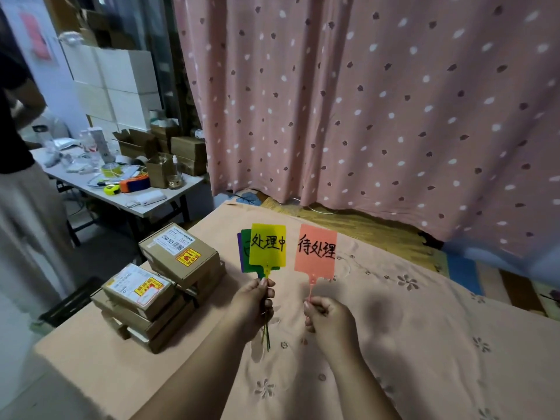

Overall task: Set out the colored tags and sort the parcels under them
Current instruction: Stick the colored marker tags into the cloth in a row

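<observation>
Left hand (253,301) is pinched shut on the stems of a fanned bunch of tags (266,249), yellow in front. Right hand (328,318) pinches the pink tag (315,249) upright beside it. Parcels (163,283) are stacked left of the left hand, at the bed's (424,344) edge; bare cover lies right of the hands.

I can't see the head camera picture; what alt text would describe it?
Above a peach cloth-covered table, the left hand holds a fan of tags fronted by a yellow tag, and the right hand holds a salmon tag by its stem. Stacked cardboard parcels sit at the table's left edge.
</observation>
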Demonstrator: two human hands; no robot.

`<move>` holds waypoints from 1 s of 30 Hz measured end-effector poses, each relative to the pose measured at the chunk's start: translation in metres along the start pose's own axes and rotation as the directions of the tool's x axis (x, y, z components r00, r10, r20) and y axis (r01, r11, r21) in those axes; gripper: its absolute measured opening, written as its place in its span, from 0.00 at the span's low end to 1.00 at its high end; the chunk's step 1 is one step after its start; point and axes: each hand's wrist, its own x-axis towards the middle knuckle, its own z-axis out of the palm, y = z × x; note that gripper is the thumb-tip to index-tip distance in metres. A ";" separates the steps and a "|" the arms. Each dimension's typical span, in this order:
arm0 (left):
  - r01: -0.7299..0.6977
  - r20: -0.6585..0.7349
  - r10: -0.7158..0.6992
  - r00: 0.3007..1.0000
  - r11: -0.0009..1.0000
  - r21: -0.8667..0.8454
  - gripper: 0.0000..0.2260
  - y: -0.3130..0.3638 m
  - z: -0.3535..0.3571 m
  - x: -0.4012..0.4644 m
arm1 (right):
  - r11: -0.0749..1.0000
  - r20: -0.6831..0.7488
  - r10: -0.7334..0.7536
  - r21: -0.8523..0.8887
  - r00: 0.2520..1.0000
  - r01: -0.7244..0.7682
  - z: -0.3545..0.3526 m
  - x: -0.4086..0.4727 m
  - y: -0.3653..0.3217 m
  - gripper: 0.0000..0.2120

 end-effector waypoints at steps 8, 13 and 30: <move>-0.035 0.014 0.034 0.999 0.996 0.083 0.12 0.058 -0.040 0.065 | 0.969 -0.080 0.186 -0.152 0.979 -0.196 0.046 0.073 0.049 0.10; -0.004 0.039 0.001 0.999 0.997 0.079 0.12 0.070 -0.056 0.107 | 0.926 -0.109 0.288 -0.223 0.951 -0.306 0.078 0.116 0.086 0.12; 0.161 0.105 -0.155 0.982 0.986 -0.051 0.10 0.046 -0.067 0.176 | 0.815 -0.115 0.455 -0.347 0.883 -0.465 0.130 0.203 0.162 0.18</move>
